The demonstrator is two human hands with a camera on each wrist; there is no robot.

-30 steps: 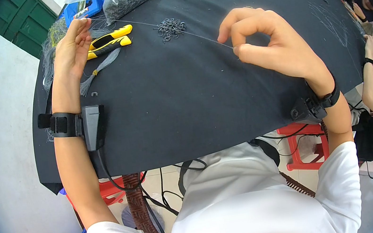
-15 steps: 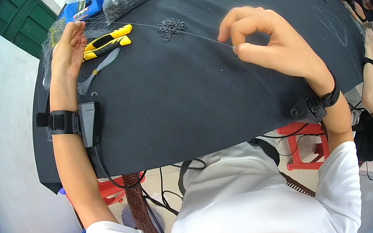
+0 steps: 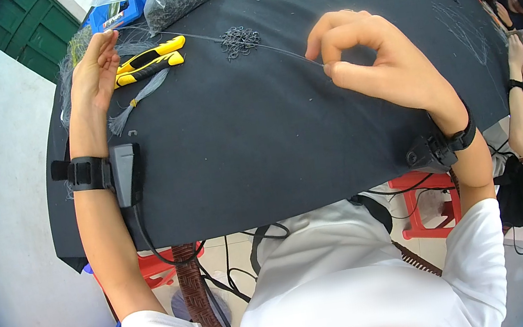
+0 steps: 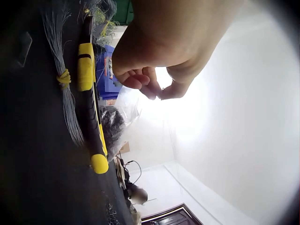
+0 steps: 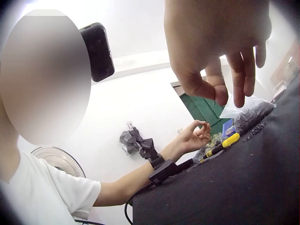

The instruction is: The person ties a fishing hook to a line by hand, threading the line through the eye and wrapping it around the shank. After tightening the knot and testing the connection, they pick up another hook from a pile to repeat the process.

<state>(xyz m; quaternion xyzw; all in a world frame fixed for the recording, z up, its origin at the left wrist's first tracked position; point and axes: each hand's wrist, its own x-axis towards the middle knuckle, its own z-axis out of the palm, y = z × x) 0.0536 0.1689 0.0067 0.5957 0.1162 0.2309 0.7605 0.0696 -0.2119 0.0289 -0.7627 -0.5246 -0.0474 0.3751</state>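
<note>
A thin grey line runs between my two hands, passing over a small pile of dark wire pieces on the black cloth. My left hand pinches one end between thumb and fingertips, where a tiny dark bit shows in the left wrist view. At the other end, my right hand pinches the line with thumb and forefinger bent into a ring. Yellow-and-black pliers lie just right of my left hand. Below them rests a bundle of grey strands tied with a yellow band.
A clear plastic bag of dark small pieces sits at the back beside a blue box. Loose strands hang at the table's left edge. Another person's arm reaches in at the right. Cables run below the table.
My left hand has shifted slightly left, nearer the table's edge. The line, straight before, now bows a little near my right hand, which has barely moved.
</note>
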